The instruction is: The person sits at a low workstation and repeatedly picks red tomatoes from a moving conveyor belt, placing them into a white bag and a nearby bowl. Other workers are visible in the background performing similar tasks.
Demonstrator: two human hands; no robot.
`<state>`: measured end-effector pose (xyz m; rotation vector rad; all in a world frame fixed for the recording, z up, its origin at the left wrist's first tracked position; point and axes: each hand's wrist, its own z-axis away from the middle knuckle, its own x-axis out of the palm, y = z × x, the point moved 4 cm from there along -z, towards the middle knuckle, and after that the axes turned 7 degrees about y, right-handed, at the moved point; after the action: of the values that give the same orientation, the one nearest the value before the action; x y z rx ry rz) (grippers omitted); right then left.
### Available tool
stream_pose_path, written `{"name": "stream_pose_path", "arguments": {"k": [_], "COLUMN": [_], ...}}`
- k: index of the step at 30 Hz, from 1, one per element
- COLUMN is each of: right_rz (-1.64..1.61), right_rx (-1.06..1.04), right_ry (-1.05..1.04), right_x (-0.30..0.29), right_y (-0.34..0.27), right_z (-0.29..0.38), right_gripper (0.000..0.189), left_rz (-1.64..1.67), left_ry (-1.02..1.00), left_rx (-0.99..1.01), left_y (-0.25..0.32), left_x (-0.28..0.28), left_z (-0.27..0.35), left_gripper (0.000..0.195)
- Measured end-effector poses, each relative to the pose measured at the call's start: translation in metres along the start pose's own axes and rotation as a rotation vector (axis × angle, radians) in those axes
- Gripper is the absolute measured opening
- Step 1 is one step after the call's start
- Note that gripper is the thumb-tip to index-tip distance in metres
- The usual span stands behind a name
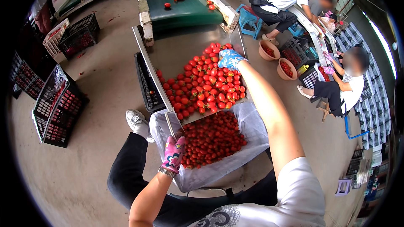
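Note:
My left hand (173,153), in a pink flowered glove, is curled at the lower end of the metal side rail (170,123) of a sloping chute. My right hand (229,59), in a blue flowered glove, reaches to the chute's upper right and touches the heap of cherry tomatoes (208,82). Its fingers are partly hidden, so whether it holds any is unclear. Many of these red tomatoes have green calyxes. Below the chute's lip stands a crate lined with white plastic film (221,171), between my legs. More cherry tomatoes (211,142) lie in it.
A green conveyor belt (186,9) carrying scattered tomatoes ends above the chute. Black plastic crates (60,107) stand left; another black crate (148,85) sits beside the chute. At right are basins (286,69) of tomatoes and seated people (347,78) at another line.

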<state>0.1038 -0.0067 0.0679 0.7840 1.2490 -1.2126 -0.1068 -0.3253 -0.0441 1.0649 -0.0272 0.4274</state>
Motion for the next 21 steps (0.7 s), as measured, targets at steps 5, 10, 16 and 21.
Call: {"name": "stream_pose_path", "arguments": {"k": [5,10,16,21], "right_rz": [-0.904,-0.948,-0.152,-0.062], "right_rx": [0.163,0.093,-0.154,-0.187], "right_ry": [0.124,0.195,0.437,0.547], "right_x": [0.002,0.007,0.022,0.031], "right_y": [0.034,0.017,-0.037,-0.049], "right_z": [0.014,0.044,0.054,0.058], "right_gripper": [0.017,0.011,0.03,0.026], "left_rz": [0.011,0.02,0.038,0.015], "left_ry": [-0.028,-0.025,-0.015,-0.018], "left_rx": [0.019,0.01,0.01,-0.006], "left_y": [-0.001,0.0,-0.007,-0.003], "left_x": [0.003,0.001,-0.003,0.002], "left_z": [-0.001,0.001,-0.004,-0.001], "left_gripper": [0.024,0.026,0.025,0.026]}}
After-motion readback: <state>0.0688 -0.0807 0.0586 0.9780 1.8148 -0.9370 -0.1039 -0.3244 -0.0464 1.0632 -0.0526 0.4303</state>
